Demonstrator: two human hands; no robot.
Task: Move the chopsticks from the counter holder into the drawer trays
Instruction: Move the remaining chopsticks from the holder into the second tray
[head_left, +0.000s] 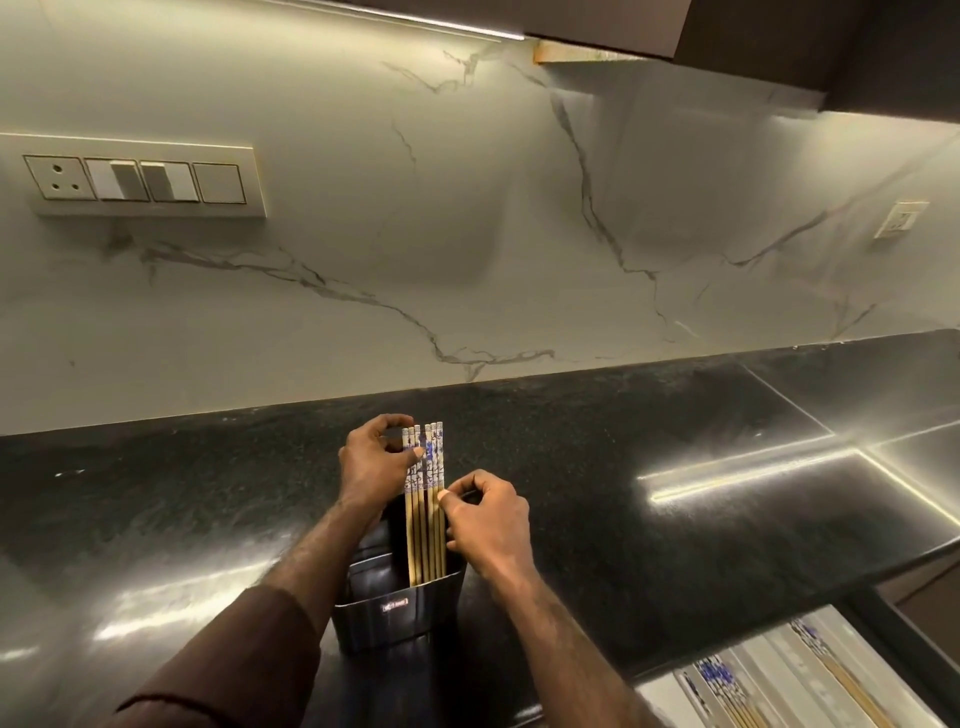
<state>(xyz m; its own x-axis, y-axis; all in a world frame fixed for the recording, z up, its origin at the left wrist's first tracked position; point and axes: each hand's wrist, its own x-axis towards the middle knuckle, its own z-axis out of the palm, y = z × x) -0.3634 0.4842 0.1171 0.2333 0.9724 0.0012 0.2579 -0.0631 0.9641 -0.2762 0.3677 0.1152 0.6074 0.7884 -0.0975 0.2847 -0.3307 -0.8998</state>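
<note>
Several wooden chopsticks (427, 499) with blue-and-white patterned tops stand upright in a black holder (397, 616) on the dark counter. My left hand (375, 462) is at their patterned tops, thumb and fingers pinching the leftmost ones. My right hand (488, 525) pinches the rightmost chopsticks lower down, just above the holder's rim. At the bottom right an open drawer holds pale trays (789, 680) with chopsticks lying in them (727, 691).
The black polished counter (623, 467) runs left to right under a marble backsplash. A switch panel (140, 179) sits on the wall at left and a small socket (901, 218) at right. Dark cabinets hang above at the top right.
</note>
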